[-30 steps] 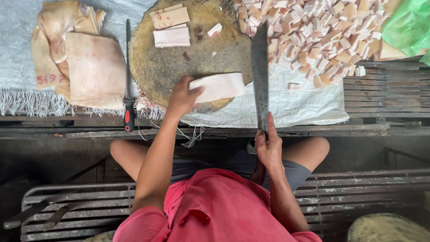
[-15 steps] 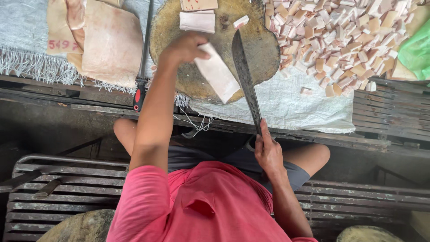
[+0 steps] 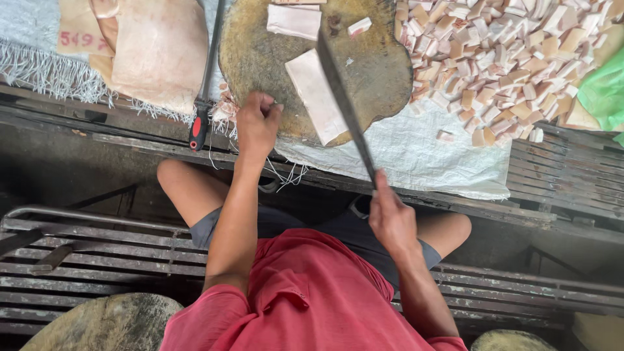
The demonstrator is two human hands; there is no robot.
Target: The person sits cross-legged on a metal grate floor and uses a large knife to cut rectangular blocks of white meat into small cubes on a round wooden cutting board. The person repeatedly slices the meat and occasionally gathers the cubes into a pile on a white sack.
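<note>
Since the earlier frame the left hand point(image 3: 257, 125) has come off the pale slab of fat point(image 3: 316, 95) and drawn back to the near edge of the round wooden chopping block point(image 3: 260, 52), where it now curls into a loose fist holding nothing that can be seen. The slab lies flat on the block, just beside that hand and touching the blade of the long cleaver point(image 3: 343, 104). The right hand point(image 3: 392, 218) is closed round the cleaver's handle, well back from the block and over the person's lap, with the blade reaching forward across the slab's right side.

Two smaller pieces point(image 3: 296, 19) lie at the block's far side. The block sits on a white woven sheet point(image 3: 422, 153) over a slatted wooden bench. To the right spreads a heap of cut cubes point(image 3: 507, 58); to the left lie large skin-covered slabs point(image 3: 153, 49) and a red-handled sharpening rod point(image 3: 203, 97).
</note>
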